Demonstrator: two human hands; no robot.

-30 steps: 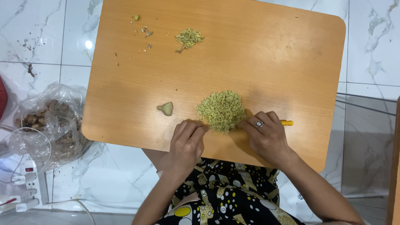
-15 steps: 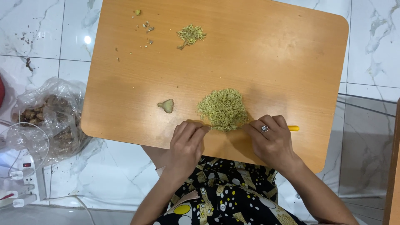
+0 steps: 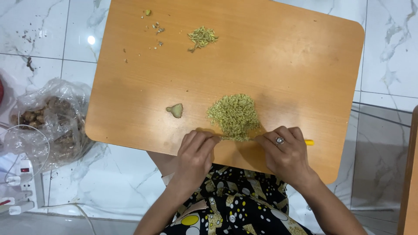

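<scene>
- We are gripping the yellow-handled knife (image 3: 307, 142) with our right hand (image 3: 285, 152), fingers curled shut around the handle, only its tip showing at the lower right of the frame.
- Our left hand (image 3: 196, 152) is pressing loosely bent fingers onto the far end of the blade, which is lying along the near edge of the minced pile (image 3: 234, 115).
- Compared with a second ago, both hands are sitting in nearly the same spot and the pile is keeping its shape, so we judge the mincing is continuing in small strokes, not finishing.
- A small uncut greenish chunk (image 3: 175, 110) is lying just left of the pile, apart from it.
- A smaller heap of shreds (image 3: 202, 36) and a few crumbs are resting at the upper middle.
- The wooden worktop (image 3: 296, 65) is offering wide room above and right; its near edge is running just beneath our hands.
- A plastic bag of roots (image 3: 48, 117) is sitting on the floor at the left.
</scene>
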